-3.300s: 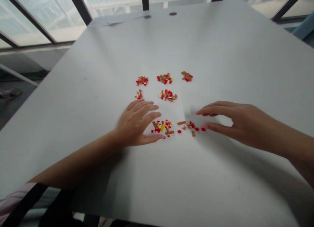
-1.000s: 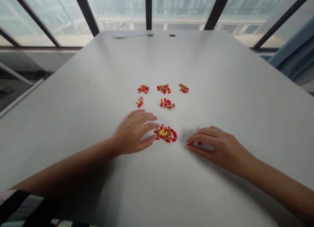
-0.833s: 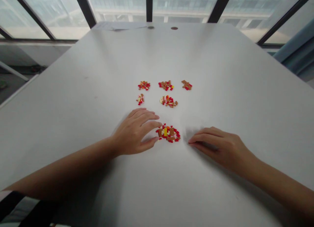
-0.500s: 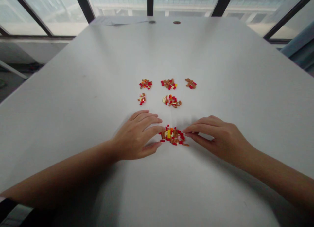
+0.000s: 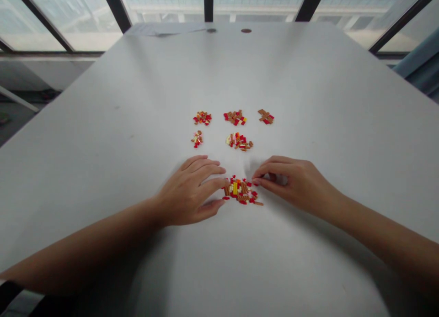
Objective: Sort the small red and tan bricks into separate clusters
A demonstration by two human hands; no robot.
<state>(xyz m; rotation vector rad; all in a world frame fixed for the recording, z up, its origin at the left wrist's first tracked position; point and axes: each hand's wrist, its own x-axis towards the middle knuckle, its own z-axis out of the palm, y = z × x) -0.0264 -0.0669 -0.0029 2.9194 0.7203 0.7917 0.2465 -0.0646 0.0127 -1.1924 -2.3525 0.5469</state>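
Observation:
A loose pile of small toy building bricks point(image 5: 243, 189) in red, brown, yellow, orange and cream lies on the white table between my hands. My left hand point(image 5: 192, 189) rests at the pile's left edge with its fingers spread; the forefinger and thumb tips touch or nearly touch the outermost bricks. At the upper right of the pile my right hand point(image 5: 291, 177) is closed in a pinch. A small red brick point(image 5: 254, 184) shows at its fingertips, partly covered by them.
Beyond my hands lie several smaller brick piles: one at back left point(image 5: 202, 118), one at back middle point(image 5: 235, 118), one at back right point(image 5: 266, 116), and two nearer, left point(image 5: 197, 139) and middle point(image 5: 239, 141). Windows point(image 5: 257, 4) stand past the table's far edge point(image 5: 226, 24).
My right hand has shifted slightly left and up along the pile's edge, its fingers more curled. Red bricks at the pile's right side show differently. My left hand has stayed almost still.

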